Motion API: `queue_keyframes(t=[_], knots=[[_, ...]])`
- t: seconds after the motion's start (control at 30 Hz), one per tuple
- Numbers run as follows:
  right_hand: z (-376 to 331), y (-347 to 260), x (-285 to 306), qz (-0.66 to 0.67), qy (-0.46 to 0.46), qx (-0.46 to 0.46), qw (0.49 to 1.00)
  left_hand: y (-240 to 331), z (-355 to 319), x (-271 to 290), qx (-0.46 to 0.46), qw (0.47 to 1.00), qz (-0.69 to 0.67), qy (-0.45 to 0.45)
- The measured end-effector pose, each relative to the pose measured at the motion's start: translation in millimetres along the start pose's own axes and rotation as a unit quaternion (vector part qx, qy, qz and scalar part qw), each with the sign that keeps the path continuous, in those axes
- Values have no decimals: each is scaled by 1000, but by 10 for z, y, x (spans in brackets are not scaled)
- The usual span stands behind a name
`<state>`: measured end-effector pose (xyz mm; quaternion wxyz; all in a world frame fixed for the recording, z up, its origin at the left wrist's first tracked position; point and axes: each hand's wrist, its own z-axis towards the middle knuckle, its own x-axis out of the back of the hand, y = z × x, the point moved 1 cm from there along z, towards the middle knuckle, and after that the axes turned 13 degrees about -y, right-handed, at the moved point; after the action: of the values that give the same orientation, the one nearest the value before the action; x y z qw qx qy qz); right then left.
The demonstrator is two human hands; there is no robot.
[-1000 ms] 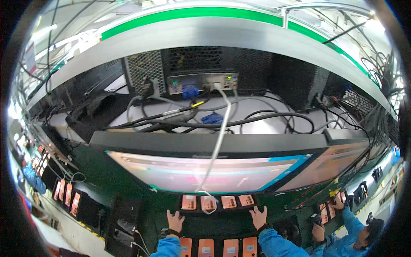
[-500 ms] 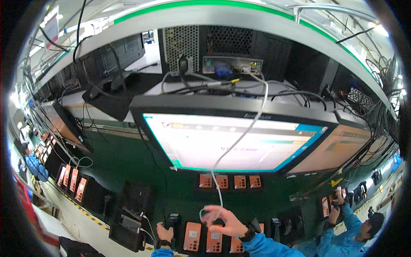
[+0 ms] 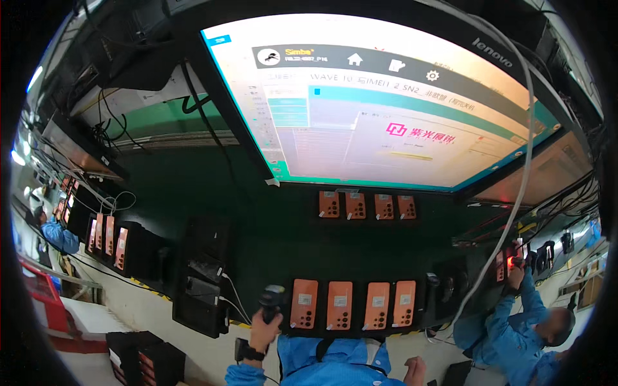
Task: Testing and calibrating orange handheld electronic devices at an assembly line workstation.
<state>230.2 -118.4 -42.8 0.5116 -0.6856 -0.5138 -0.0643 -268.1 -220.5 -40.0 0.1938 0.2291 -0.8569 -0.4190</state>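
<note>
My left hand, at the bench's near edge, is closed around the handle of a black handheld scanner. To its right stands a near row of orange phones, backs up with pale labels, the closest being the leftmost phone. Low at the lower edge, right of my blue-clad body, my right hand shows only partly. Its thumb stands a little off from the bent fingers, and nothing shows in it. A second row of orange phones lies farther back, under the monitor.
A large lit monitor overhangs the dark green bench. A white cable hangs down at the right. Black trays with cabled devices lie left of the scanner. A co-worker sits at the right; dark boxes stand lower left.
My view has tipped down. My left hand has taken hold of the scanner. My right hand has dropped from over the phones to the lower edge, away from the white cable, now farther right.
</note>
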Motion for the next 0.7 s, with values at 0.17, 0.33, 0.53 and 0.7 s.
queue_keyframes(t=[0.17, 0.33, 0.53, 0.7], knots=[[117, -70, -333, -19, 76, 52, 996, -26, -267, -324, 2, 997, 54, -53], [724, -630, -98, 168, -29, -2, 985, -72, -251, -467, -44, 991, 112, -53], [1707, -1523, -436, 363, -174, 137, 905, -216, -231, -383, -25, 993, 107, -52], [2276, -2065, -1332, 184, -192, 316, 911, -370, 216, -105, -99, 984, 128, 68]])
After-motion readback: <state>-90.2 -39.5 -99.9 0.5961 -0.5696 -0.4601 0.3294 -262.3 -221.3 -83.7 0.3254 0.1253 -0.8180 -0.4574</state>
